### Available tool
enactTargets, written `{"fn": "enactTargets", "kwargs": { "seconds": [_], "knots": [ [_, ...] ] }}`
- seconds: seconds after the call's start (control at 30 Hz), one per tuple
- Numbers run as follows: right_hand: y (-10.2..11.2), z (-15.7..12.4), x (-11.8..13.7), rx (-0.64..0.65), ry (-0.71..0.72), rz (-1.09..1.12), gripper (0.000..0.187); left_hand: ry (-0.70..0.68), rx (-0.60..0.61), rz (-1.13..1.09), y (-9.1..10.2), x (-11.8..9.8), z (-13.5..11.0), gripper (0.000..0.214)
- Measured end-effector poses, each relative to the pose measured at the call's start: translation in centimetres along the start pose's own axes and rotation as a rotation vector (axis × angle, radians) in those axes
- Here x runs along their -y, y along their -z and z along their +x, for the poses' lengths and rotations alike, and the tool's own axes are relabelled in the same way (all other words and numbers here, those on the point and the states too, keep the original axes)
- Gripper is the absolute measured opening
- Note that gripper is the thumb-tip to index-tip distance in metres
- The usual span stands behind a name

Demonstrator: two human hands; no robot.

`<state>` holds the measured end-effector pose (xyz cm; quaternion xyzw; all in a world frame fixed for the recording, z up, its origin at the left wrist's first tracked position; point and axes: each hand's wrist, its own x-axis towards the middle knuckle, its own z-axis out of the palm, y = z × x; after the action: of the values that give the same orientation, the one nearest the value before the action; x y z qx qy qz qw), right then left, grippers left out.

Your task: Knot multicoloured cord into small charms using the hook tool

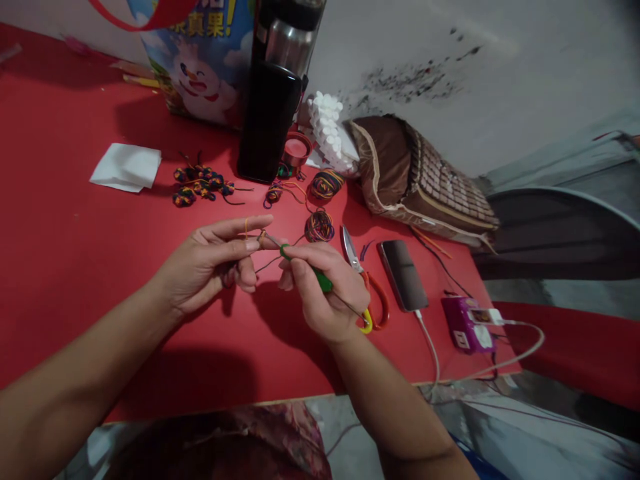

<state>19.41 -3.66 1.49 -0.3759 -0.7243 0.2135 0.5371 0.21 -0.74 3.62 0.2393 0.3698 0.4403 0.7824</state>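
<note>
My left hand [215,261] hovers over the red table [75,267] and pinches a small piece of multicoloured cord [261,235] between thumb and fingers, with an orange strand looped over the index finger. My right hand [325,287] is closed round a green-handled crochet hook [305,267], whose metal tip meets the cord at the left fingertips. A dark strand runs from the work toward a ball of multicoloured cord [319,226] just behind my right hand.
Scissors with red and yellow handles [367,287], a phone on a white cable [403,275] and a purple power bank [467,325] lie to the right. Behind stand a black flask [273,100], a second cord ball [326,183], finished knotted pieces [200,185], a white tissue [127,167] and a brown bag [425,177].
</note>
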Motion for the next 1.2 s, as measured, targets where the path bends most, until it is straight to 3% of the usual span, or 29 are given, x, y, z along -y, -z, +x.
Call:
{"fn": "enactTargets", "kwargs": {
  "seconds": [0.4, 0.73, 1.2],
  "knots": [
    [-0.7, -0.2, 0.1, -0.032, -0.065, 0.011, 0.023, -0.012, -0.01, -0.12, -0.1, 1.3, 0.6, 0.031],
    [-0.9, -0.3, -0.2, -0.034, -0.016, -0.028, 0.024, 0.09, -0.096, -0.275, -0.7, 1.7, 0.6, 0.034],
    [-1.3, -0.2, -0.8, -0.054, 0.081, -0.026, 0.028, 0.137, -0.125, -0.444, -1.1, 2.1, -0.1, 0.039]
  ]
}}
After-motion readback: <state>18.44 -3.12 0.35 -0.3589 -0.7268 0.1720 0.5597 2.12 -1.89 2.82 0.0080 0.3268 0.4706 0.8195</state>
